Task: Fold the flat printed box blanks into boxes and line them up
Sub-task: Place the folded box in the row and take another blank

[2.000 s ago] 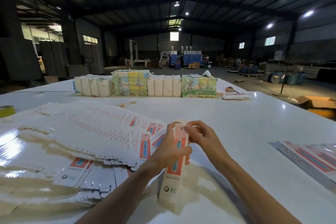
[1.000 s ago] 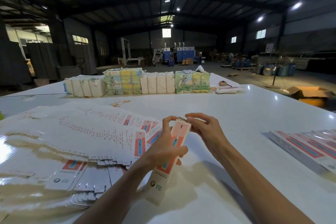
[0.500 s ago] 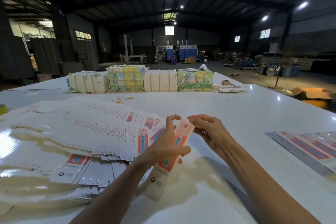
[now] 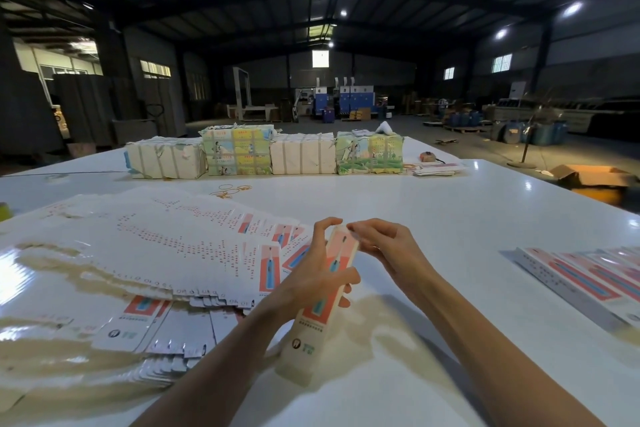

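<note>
Box [image 4: 308, 336], long axis up-and-away, left fingers [image 4: 321, 236] clasped mid-body, right fingers [image 4: 362, 228] pinching top.

No word or number can be read anywhere. The box [image 4: 322, 291] near centre carries a small round logo and a short line of greenish characters at its near end, with a line of tiny print just beyond them, all too blurred to read; the same logo sits on the flat blanks [image 4: 119, 333] at near left, whose fanned sheets bear rows of red print, equally illegible. Far bundles [image 4: 239, 149] show coloured pictures with small label patches, and the row of boxes [image 4: 581, 277] at right has print too small to make out.
</note>
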{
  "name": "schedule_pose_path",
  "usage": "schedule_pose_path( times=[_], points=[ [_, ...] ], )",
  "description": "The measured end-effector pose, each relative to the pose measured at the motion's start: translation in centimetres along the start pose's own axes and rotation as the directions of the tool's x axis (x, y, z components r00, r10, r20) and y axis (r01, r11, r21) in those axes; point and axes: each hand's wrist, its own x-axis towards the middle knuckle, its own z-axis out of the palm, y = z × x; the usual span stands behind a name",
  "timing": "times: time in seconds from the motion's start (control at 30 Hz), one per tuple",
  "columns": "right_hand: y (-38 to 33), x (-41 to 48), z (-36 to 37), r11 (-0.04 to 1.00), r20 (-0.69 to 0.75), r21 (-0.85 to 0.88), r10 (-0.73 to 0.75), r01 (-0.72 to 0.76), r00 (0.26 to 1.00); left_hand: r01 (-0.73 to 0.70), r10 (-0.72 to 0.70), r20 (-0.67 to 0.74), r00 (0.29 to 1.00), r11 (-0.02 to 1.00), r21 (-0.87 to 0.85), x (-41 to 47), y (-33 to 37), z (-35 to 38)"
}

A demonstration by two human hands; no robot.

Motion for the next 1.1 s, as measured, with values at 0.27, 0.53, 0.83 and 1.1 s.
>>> schedule_pose_path(
  times=[0.27, 0.53, 0.83, 1.1],
  points=[
    [0.5, 0.0, 0.5, 0.958, -0.072, -0.221, -0.204, 0.184, 0.976, 0.032, -0.026, -0.079, 0.997, 0.997, 0.075, 0.2, -0.3, 0.4],
    [0.4, -0.1, 0.3, 0.951, -0.099, -0.238, -0.225, 0.196, 0.969, 0.002, 0.005, -0.112, 0.994, 0.998, 0.064, 0.3, -0.7, 0.6],
    [-0.1, -0.3, -0.1, 0.958, -0.059, -0.208, -0.215, 0.198, 0.975, 0.039, -0.056, -0.059, 0.997, 0.965, -0.26, 0.6, -0.1, 0.2],
    [0.4, -0.3, -0.1, 0.933, -0.002, -0.296, -0.215, 0.205, 0.977, 0.023, -0.03, -0.04, 0.999, 0.985, -0.173, -0.2, -0.3, -0.5]
  ],
)
